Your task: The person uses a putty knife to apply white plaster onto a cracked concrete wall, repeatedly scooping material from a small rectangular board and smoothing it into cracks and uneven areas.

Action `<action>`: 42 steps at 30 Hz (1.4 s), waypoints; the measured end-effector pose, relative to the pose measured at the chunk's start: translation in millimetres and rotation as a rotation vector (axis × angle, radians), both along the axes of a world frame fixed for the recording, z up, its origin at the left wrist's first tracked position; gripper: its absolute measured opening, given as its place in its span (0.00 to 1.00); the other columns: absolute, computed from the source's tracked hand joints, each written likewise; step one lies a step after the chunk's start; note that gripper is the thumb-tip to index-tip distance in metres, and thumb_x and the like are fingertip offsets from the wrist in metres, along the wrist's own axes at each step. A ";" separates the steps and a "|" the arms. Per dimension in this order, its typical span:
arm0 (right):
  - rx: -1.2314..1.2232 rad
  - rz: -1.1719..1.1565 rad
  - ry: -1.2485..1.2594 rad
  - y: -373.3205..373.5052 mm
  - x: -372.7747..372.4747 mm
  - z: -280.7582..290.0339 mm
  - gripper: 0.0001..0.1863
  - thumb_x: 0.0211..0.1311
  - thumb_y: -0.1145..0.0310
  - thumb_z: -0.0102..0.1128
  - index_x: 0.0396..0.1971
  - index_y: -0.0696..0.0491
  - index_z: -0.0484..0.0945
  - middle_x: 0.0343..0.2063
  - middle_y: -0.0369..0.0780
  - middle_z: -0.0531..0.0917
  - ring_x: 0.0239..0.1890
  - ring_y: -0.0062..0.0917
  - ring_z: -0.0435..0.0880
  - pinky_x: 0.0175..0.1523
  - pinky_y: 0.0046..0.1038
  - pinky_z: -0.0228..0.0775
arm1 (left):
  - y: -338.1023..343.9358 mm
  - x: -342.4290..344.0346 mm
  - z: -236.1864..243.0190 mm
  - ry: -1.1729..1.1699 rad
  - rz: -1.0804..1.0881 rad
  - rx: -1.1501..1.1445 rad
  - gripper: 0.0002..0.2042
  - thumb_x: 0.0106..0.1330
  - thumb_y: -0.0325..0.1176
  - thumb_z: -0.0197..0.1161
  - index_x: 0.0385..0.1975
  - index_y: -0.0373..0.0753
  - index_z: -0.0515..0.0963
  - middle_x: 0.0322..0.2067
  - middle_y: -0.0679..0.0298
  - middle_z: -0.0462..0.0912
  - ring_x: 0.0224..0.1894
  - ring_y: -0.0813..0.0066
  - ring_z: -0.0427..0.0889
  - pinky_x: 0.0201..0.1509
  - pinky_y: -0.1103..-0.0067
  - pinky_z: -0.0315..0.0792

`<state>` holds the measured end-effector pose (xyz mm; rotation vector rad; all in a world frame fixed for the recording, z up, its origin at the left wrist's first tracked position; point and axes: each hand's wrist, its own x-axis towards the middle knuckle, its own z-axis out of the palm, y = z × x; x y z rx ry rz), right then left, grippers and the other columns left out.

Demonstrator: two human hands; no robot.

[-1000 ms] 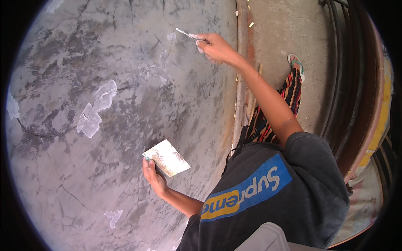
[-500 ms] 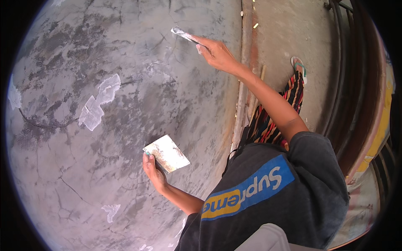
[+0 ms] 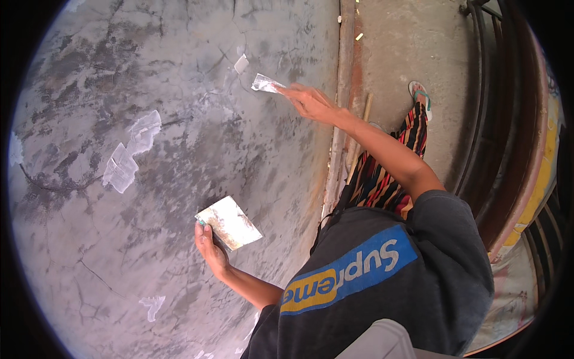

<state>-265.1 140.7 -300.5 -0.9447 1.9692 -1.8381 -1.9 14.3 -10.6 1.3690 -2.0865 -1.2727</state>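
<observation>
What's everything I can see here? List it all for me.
wall: one, grey, cracked and mottled, fills the left and middle
putty patches: several, whitish, scattered on the wall
putty knife: one, pale blade, against the wall in the right hand
board: one, flat, smeared whitish, held in the left hand
pipe: one, rusty, along the wall's right edge
stick: one, wooden, beside the pipe
floor: one, brownish concrete, upper right
railing: one, dark metal, far right
sandal: one, pale with green strap, on the foot
trousers: one, striped
shirt: one, dark grey with blue and yellow band
left hand: one, holding the board
right hand: one, holding the putty knife
</observation>
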 end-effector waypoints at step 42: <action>0.056 -0.034 -0.091 -5.8 38.0 42.6 0.25 0.61 0.79 0.48 0.60 0.54 0.67 0.24 0.48 0.75 0.22 0.36 0.74 0.30 0.34 0.67 | -6.4 3.8 1.6 -0.053 -0.010 -0.017 0.30 0.65 0.38 0.58 0.60 0.22 0.60 0.52 0.54 0.71 0.52 0.71 0.71 0.59 0.78 0.61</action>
